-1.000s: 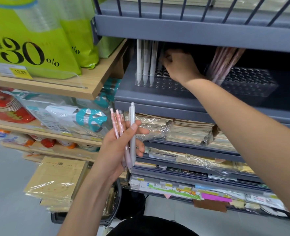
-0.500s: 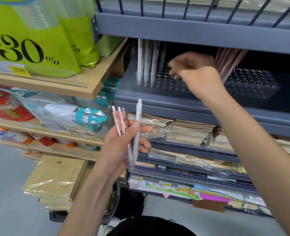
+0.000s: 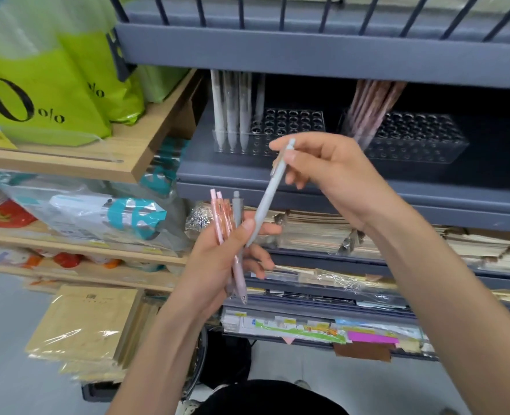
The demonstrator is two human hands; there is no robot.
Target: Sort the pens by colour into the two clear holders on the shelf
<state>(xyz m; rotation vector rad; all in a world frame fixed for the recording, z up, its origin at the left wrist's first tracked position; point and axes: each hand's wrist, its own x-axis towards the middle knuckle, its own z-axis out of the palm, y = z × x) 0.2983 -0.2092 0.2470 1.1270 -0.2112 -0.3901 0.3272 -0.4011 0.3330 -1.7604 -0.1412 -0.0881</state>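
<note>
My left hand [image 3: 218, 265] grips a small bundle of pens [image 3: 230, 232]: two pink ones and a grey one, tips down. My right hand [image 3: 328, 172] pinches the upper end of a pale grey pen [image 3: 270, 196], which slants down toward my left thumb. On the grey shelf behind stand two clear holders with rows of holes. The left holder [image 3: 289, 127] carries several white pens [image 3: 232, 109] at its left end. The right holder [image 3: 418, 142] carries several pink-brown pens [image 3: 370, 109] leaning at its left end.
The upper shelf's edge [image 3: 307, 55] hangs low over the holders. Below them lie stacks of wrapped notebooks [image 3: 316, 232]. To the left a wooden shelf [image 3: 134, 157] bears green packages [image 3: 53, 94]. A stack of wrapped brown paper pads [image 3: 89, 322] sits low at left.
My right hand has come back from the left holder toward me and taken the pale grey pen out of the bundle in my left hand.
</note>
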